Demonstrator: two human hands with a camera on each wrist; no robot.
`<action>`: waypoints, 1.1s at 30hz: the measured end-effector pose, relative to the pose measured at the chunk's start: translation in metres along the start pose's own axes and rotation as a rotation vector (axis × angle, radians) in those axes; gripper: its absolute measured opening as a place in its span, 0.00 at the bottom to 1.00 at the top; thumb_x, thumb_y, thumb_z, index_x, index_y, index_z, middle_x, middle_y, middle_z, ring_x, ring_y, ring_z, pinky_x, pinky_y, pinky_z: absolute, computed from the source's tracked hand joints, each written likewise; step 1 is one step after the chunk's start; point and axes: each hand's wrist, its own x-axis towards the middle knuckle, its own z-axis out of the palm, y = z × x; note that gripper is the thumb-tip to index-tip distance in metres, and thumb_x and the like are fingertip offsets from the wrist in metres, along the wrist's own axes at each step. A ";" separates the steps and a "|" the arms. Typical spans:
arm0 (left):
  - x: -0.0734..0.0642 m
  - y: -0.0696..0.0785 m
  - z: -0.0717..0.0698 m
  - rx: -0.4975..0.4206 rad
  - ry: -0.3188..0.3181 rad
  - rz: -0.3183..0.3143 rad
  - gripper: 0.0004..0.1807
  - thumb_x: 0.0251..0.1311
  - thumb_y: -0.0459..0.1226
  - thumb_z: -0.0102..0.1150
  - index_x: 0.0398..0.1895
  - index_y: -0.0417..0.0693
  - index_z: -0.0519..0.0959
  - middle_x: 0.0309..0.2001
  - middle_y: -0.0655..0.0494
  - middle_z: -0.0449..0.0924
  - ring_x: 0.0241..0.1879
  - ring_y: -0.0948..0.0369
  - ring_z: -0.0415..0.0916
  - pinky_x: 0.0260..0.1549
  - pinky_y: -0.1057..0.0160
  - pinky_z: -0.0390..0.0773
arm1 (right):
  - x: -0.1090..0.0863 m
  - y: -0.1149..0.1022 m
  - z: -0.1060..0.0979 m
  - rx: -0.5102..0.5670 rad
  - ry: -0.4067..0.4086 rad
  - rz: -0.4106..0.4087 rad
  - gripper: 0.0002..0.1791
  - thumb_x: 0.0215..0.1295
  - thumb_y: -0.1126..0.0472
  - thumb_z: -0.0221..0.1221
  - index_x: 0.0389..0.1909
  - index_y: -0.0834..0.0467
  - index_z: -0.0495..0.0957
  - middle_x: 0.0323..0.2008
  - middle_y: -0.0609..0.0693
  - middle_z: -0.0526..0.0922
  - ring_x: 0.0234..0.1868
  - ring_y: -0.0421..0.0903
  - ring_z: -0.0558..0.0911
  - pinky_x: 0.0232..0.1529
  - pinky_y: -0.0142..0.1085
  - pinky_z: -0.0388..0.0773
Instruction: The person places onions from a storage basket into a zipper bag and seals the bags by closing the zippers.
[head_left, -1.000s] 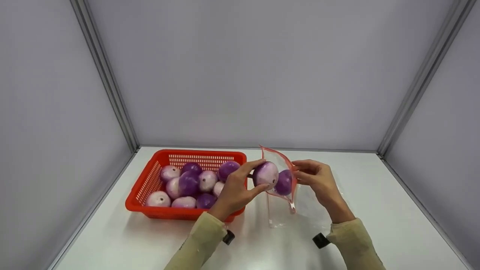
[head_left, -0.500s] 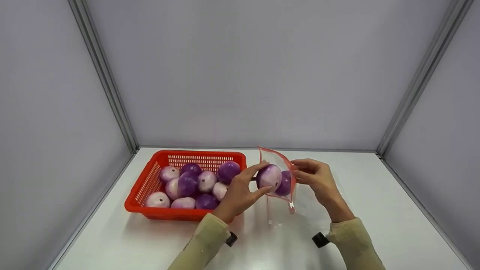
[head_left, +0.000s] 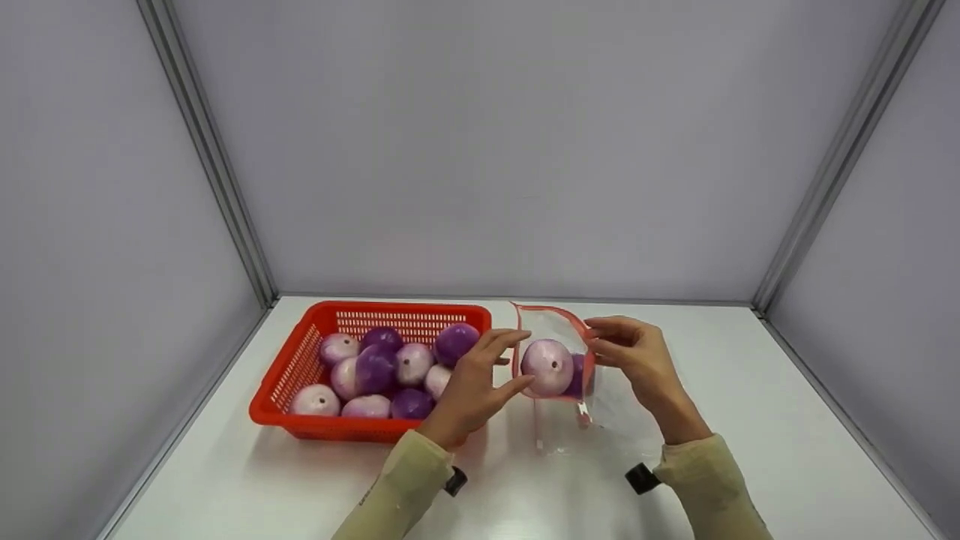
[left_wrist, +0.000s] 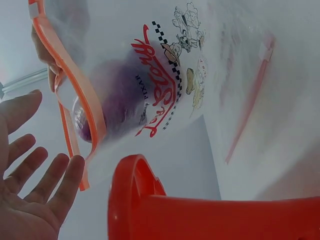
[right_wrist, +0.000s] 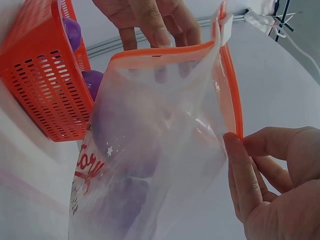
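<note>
A clear zip bag with an orange-red zip edge and red printed lettering stands with its mouth spread wide. Just inside the mouth sits a pale purple-and-white onion, overlapping a darker purple onion behind it. My left hand is at the left of the mouth, its fingers and thumb spread apart and free of the onion; the left wrist view shows the straight fingers beside the zip edge. With thumb and fingertips, my right hand pinches the bag's right zip edge.
At the left, a red perforated basket holds several purple and white onions. Flat clear plastic with a red zip strip lies on the white table under the bag. Grey walls stand around the table.
The pale onion has moved right and into the bag's mouth, and my left hand has let go of it and drawn slightly back. My right hand keeps its pinch on the edge.
</note>
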 end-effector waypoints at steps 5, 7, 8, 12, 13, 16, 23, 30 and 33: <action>-0.007 -0.009 -0.012 0.067 0.004 -0.033 0.31 0.65 0.41 0.71 0.70 0.50 0.75 0.64 0.53 0.77 0.61 0.56 0.77 0.62 0.55 0.81 | 0.000 0.000 0.000 0.009 0.004 0.003 0.18 0.66 0.72 0.66 0.56 0.73 0.80 0.39 0.53 0.88 0.43 0.51 0.87 0.44 0.38 0.89; -0.010 -0.013 -0.017 0.090 0.006 -0.066 0.30 0.65 0.40 0.70 0.70 0.52 0.75 0.64 0.52 0.77 0.62 0.55 0.77 0.65 0.53 0.79 | 0.000 0.000 0.000 0.012 0.006 0.006 0.18 0.66 0.72 0.66 0.56 0.73 0.80 0.39 0.54 0.87 0.44 0.53 0.87 0.44 0.38 0.89; -0.013 -0.016 -0.020 0.103 0.006 -0.088 0.30 0.65 0.40 0.70 0.70 0.53 0.75 0.64 0.53 0.77 0.62 0.54 0.76 0.66 0.53 0.77 | 0.000 0.000 0.000 0.012 0.007 0.008 0.18 0.66 0.72 0.66 0.56 0.73 0.81 0.39 0.54 0.88 0.45 0.53 0.87 0.44 0.38 0.89; -0.022 -0.025 -0.032 0.131 -0.013 -0.189 0.31 0.65 0.43 0.71 0.71 0.56 0.74 0.66 0.54 0.76 0.66 0.53 0.75 0.70 0.50 0.73 | 0.000 0.001 -0.001 0.003 0.005 0.005 0.19 0.66 0.71 0.67 0.56 0.72 0.81 0.40 0.55 0.87 0.45 0.54 0.87 0.44 0.38 0.89; -0.025 -0.028 -0.035 0.137 -0.019 -0.215 0.32 0.64 0.43 0.71 0.72 0.57 0.74 0.66 0.55 0.76 0.67 0.52 0.74 0.70 0.48 0.72 | 0.000 0.001 -0.001 -0.001 0.004 0.003 0.19 0.66 0.71 0.67 0.56 0.72 0.81 0.40 0.55 0.87 0.46 0.55 0.87 0.44 0.38 0.89; -0.030 -0.034 -0.046 0.175 -0.024 -0.282 0.34 0.63 0.45 0.72 0.72 0.59 0.73 0.69 0.56 0.75 0.69 0.52 0.73 0.71 0.44 0.71 | 0.000 0.001 -0.001 -0.002 0.007 0.002 0.18 0.66 0.71 0.67 0.56 0.72 0.81 0.40 0.55 0.87 0.44 0.52 0.88 0.44 0.38 0.89; -0.037 -0.048 -0.073 0.278 0.047 -0.310 0.34 0.62 0.41 0.72 0.72 0.52 0.74 0.67 0.49 0.77 0.67 0.46 0.74 0.70 0.39 0.70 | 0.001 0.001 0.001 0.003 0.014 0.017 0.19 0.65 0.71 0.67 0.56 0.72 0.80 0.39 0.52 0.87 0.42 0.49 0.88 0.43 0.38 0.89; -0.041 -0.063 -0.095 0.341 0.120 -0.332 0.33 0.60 0.37 0.72 0.69 0.47 0.75 0.63 0.45 0.78 0.65 0.45 0.74 0.69 0.42 0.71 | 0.001 0.000 0.000 -0.009 0.017 0.025 0.19 0.66 0.71 0.66 0.57 0.72 0.80 0.39 0.52 0.87 0.43 0.49 0.87 0.44 0.37 0.89; -0.042 -0.067 -0.101 0.348 0.111 -0.372 0.33 0.60 0.37 0.72 0.70 0.47 0.74 0.64 0.45 0.76 0.67 0.45 0.72 0.70 0.42 0.70 | 0.002 -0.001 -0.001 -0.010 0.015 0.028 0.20 0.66 0.71 0.66 0.57 0.72 0.80 0.39 0.51 0.87 0.41 0.45 0.87 0.44 0.37 0.88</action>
